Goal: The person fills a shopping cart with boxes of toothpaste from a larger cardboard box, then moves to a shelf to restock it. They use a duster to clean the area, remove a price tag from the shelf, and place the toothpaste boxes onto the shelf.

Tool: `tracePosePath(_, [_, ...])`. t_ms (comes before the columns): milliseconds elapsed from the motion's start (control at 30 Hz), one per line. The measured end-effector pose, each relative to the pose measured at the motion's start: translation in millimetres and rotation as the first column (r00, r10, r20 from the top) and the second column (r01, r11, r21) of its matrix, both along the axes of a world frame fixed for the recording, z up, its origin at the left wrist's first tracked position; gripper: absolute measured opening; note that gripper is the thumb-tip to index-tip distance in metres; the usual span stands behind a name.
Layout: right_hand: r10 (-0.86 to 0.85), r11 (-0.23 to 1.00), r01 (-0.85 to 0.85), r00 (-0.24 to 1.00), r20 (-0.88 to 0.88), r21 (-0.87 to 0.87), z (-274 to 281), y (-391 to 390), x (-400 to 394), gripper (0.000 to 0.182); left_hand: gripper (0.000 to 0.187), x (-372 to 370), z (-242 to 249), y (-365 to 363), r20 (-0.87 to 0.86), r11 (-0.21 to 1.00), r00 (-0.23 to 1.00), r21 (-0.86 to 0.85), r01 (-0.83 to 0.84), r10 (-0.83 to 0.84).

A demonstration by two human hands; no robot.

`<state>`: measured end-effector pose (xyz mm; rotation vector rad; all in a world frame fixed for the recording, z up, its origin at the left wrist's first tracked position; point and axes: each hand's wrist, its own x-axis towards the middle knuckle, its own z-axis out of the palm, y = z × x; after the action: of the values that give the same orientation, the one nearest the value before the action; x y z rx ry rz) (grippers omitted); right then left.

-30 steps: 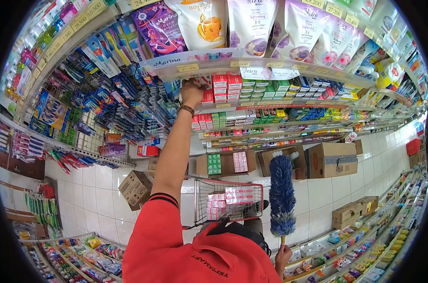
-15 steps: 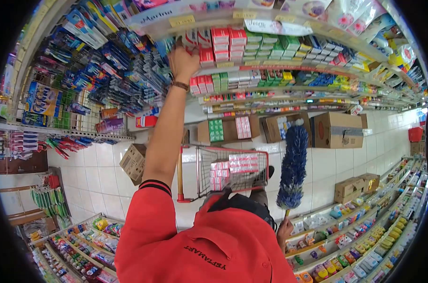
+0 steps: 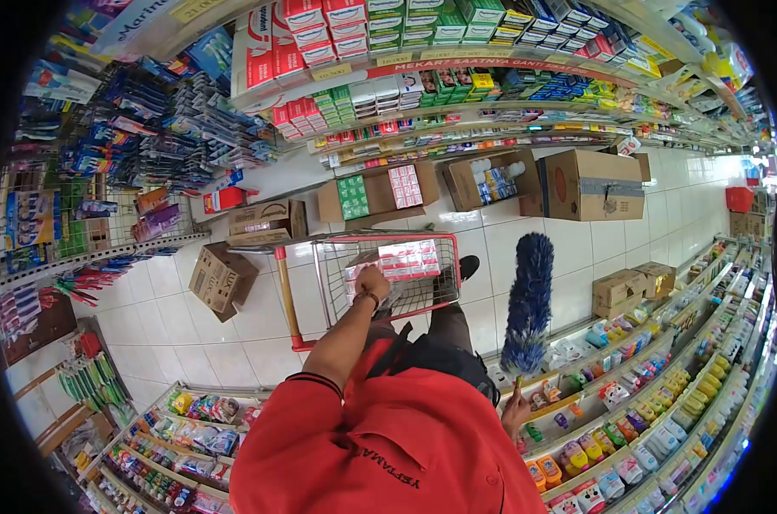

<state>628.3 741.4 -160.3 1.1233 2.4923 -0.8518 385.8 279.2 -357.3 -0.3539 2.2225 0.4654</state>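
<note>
My left hand (image 3: 372, 281) is down in the wire shopping cart (image 3: 321, 283), its fingers curled at a wrapped pack of white and red toothpaste boxes (image 3: 354, 272). Its fingertips are partly hidden. Beside it lies another pack of the same boxes (image 3: 410, 259). Low on the right, my right hand (image 3: 517, 413) is closed round the handle of a blue feather duster (image 3: 528, 300), which points away from me.
Ahead, a shelf holds red and white toothpaste boxes (image 3: 307, 38) and green ones. Open cartons (image 3: 337, 214) and a taped carton (image 3: 594, 184) stand on the floor below. Hanging toothbrushes (image 3: 131, 128) are at left. Bottles line the shelves (image 3: 662, 428) at right.
My left hand has come down from the toothpaste shelf into the cart. The view has shifted, so the shelf sits higher in the frame. My right hand still holds the duster.
</note>
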Motion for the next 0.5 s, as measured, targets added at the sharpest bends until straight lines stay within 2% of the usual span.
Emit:
tracePosePath(67, [0.048, 0.995, -0.053, 0.997, 0.054, 0.087, 1, 16, 3, 0.067, 0.037, 14, -6, 15, 0.128, 0.981, 0.981, -0.145, -0.130, 0.149])
tracePosePath(100, [0.064, 0.989, -0.074, 0.995, 0.080, 0.129, 2, 24, 7, 0.065, 0.037, 25, -10, 23, 0.149, 0.981, 0.977, -0.139, -0.133, 0.154])
tracePosePath(133, [0.079, 0.981, -0.097, 0.991, 0.110, 0.168, 5, 30, 12, 0.063, 0.035, 39, -17, 32, 0.002, 0.874, 0.989, -0.468, -0.129, 0.147])
tracePosePath(167, [0.096, 0.971, -0.123, 0.986, 0.138, 0.204, 8, 35, 15, 0.062, 0.034, 54, -27, 39, -0.134, 0.658, 0.988, -0.737, -0.155, 0.083])
tracePosePath(200, [0.122, 0.977, -0.133, 0.990, 0.076, 0.166, 20, 29, 6, 0.062, 0.034, 106, -133, 18, 0.103, 0.166, 0.898, -0.968, 0.190, -0.427])
tracePosePath(233, [0.132, 0.975, -0.145, 0.988, 0.084, 0.167, 29, 29, 0, 0.062, 0.034, 90, -102, 33, 0.109, 0.171, 0.902, -0.966, 0.196, -0.418])
tracePosePath(267, [0.207, 0.957, -0.229, 0.969, 0.134, 0.176, 34, 35, -12, 0.062, 0.040, 75, -69, 36, -0.193, 0.633, 0.972, -0.771, -0.067, -0.132])
tracePosePath(300, [0.274, 0.935, -0.306, 0.944, 0.182, 0.179, 36, 39, -18, 0.062, 0.048, 66, -25, 30, -0.329, 0.855, 0.907, -0.356, -0.377, 0.262])
tracePosePath(333, [0.195, 0.956, -0.242, 0.946, 0.259, 0.165, 35, 45, -23, 0.062, 0.057, 95, -90, 37, -0.467, 0.740, 0.757, -0.273, -0.615, 0.457])
tracePosePath(367, [0.201, 0.952, -0.254, 0.940, 0.274, 0.171, 40, 44, -31, 0.062, 0.057, 84, -63, 45, -0.451, 0.737, 0.759, -0.274, -0.618, 0.469])
tracePosePath(433, [0.321, 0.925, -0.340, 0.938, 0.130, 0.170, 45, 43, -51, 0.062, 0.061, 50, -15, 60, -0.464, 0.588, 0.651, -0.295, -0.753, 0.601])
tracePosePath(467, [0.377, 0.895, -0.409, 0.907, 0.190, 0.178, 43, 51, -61, 0.061, 0.068, 47, -19, 66, -0.470, 0.530, 0.615, -0.316, -0.787, 0.633])
tracePosePath(500, [0.386, 0.890, -0.419, 0.902, 0.191, 0.181, 43, 58, -69, 0.061, 0.068, 44, -22, 69, -0.468, 0.523, 0.609, -0.315, -0.792, 0.641])
